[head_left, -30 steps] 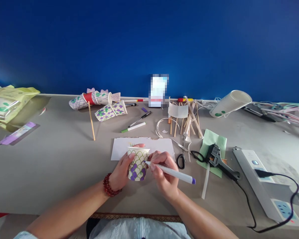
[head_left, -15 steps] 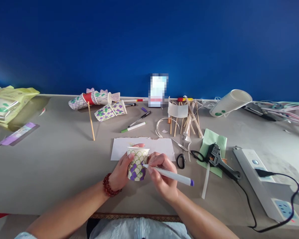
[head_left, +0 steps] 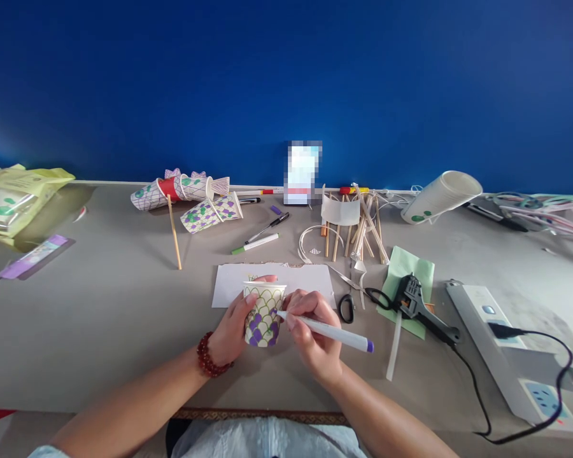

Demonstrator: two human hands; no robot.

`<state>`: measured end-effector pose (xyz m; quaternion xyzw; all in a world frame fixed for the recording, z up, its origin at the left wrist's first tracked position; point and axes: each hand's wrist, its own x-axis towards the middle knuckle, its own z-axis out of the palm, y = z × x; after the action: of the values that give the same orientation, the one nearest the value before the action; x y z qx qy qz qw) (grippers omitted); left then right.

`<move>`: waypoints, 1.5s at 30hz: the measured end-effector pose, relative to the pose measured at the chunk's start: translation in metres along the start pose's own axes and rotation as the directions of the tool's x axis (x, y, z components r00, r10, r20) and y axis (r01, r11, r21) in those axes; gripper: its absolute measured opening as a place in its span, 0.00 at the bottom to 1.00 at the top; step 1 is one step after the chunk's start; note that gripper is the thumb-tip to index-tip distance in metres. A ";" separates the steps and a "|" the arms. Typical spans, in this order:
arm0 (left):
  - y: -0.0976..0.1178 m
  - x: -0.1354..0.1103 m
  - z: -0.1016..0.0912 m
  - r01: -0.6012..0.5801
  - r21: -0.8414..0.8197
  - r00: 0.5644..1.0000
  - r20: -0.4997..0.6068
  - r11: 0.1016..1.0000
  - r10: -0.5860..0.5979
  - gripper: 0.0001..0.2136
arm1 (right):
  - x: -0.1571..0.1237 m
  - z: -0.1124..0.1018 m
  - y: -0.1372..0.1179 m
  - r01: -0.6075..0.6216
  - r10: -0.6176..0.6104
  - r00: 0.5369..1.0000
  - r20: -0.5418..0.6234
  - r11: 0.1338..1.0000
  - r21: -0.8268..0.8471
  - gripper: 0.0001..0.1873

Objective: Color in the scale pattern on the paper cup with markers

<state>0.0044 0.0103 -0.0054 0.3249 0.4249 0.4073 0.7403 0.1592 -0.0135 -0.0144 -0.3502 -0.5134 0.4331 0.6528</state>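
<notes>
A paper cup (head_left: 264, 305) with green scale outlines, several of them filled in purple, is gripped upright in my left hand (head_left: 232, 324). My thumb lies on the cup's front and the other fingers go behind it. My right hand (head_left: 315, 337) pinches a white marker (head_left: 337, 332) with a purple end, its tip at the right side of the cup's scales. Behind the cup lies a white sheet (head_left: 308, 283). Farther back are a green marker (head_left: 255, 244), a black pen (head_left: 267, 228) and a purple cap (head_left: 276, 210).
Decorated cups (head_left: 212, 212) and a cup figure on a stick (head_left: 174, 232) stand back left. Scissors (head_left: 346, 308), wooden sticks (head_left: 363, 235), a glue gun (head_left: 413, 302) on green paper and a power strip (head_left: 487, 356) are on the right. A phone (head_left: 302, 172) leans against the blue wall.
The marker's tip has shifted slightly up along the cup's scales, and its rear end has tilted a little higher with my right hand. My left hand and the cup stay nearly still.
</notes>
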 end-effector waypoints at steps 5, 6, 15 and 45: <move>-0.001 0.000 0.000 0.026 -0.042 0.999 0.021 0.999 -0.025 0.33 | 0.001 0.000 0.000 0.000 0.001 1.000 -0.012 1.000 0.030 0.05; -0.001 0.000 0.000 0.021 -0.049 1.000 0.019 0.999 -0.020 0.33 | 0.001 0.000 0.000 0.001 0.000 1.000 -0.014 0.999 0.033 0.05; 0.001 0.000 0.001 0.017 -0.031 1.000 0.002 0.999 -0.017 0.33 | 0.001 0.001 -0.002 0.008 -0.008 1.000 0.008 0.999 0.036 0.06; -0.006 0.001 -0.003 0.037 -0.087 0.999 0.024 0.996 -0.035 0.30 | 0.002 0.002 -0.003 0.001 0.000 1.000 0.013 0.999 -0.032 0.09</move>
<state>0.0036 0.0092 -0.0121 0.2891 0.4041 0.4085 0.7657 0.1584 -0.0127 -0.0110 -0.3575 -0.5246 0.4271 0.6439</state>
